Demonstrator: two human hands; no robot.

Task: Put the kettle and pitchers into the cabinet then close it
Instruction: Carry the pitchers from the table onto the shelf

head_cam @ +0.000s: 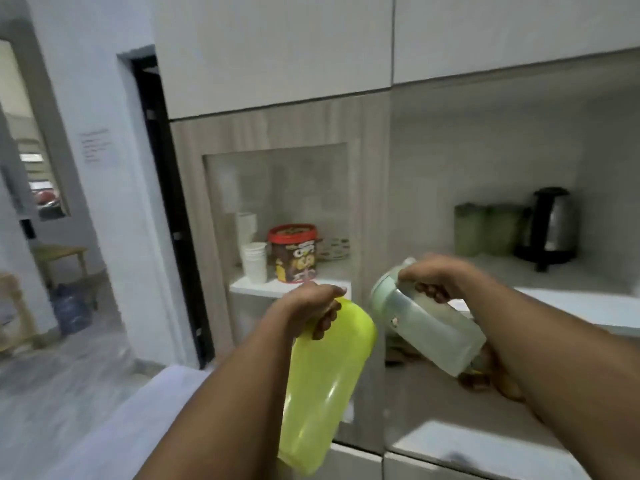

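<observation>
Two bare forearms reach forward from the bottom edge, each of the hands clamped on a pitcher. Left hand (311, 303) grips the top of a translucent yellow pitcher (325, 386), which hangs tilted, its base toward the camera. Right hand (436, 275) is closed around the handle of a clear pitcher (440, 327) with a pale green lid, tipped so that the lid points up and left; a small sticker on its side is too blurred to read. Both pitchers are held in the air in front of the cabinet (277, 133), close beside each other but apart.

Behind the left hand, the cabinet's glass-fronted compartment shows a red-lidded cereal tub (294, 254) with brown and yellow lettering that cannot be read for certain, a stack of white paper cups (255, 261) just left of it, and a patterned item to its right.

Farther right, on the grey tabletop (571, 292) in the recess, stands the steel and black kettle (550, 226), with two green canisters (485, 230) just beside it on its left. A paper notice (98, 147) on the white wall at left carries text too small to read.
</observation>
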